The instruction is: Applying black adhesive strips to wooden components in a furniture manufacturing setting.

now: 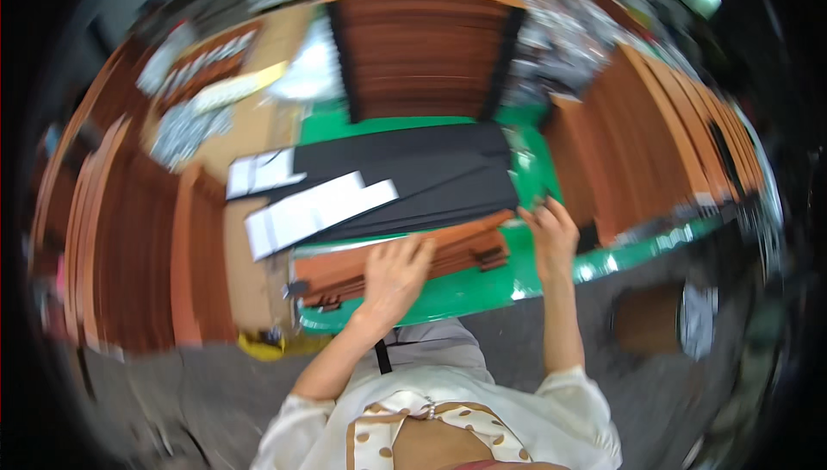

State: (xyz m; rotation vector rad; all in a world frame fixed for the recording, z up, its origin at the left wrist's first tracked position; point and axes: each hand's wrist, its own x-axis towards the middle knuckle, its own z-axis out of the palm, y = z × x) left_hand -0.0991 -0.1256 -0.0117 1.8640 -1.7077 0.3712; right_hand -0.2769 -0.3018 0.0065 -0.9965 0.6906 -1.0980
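Note:
My left hand (394, 279) lies with its fingers stretched out on a low stack of long reddish-brown pieces (467, 244) at the table's near edge. Dark fittings (489, 258) show near the ends of these pieces. My right hand (552, 230) is raised just past the right end of the stack, thumb and fingers drawn together; what they hold, if anything, is too blurred to make out. Beyond the stack, long black sheets (431, 164) are spread out. White strips of paper or card (323, 210) lie over their left part.
A green table cover (465, 293) lies under the work. Tall brown stacks stand at the far side (422, 56), left (133, 246) and right (642, 143). Metal parts (189, 132) rest on cardboard (245, 285) at left. A brown bin (646, 319) stands on the floor at right.

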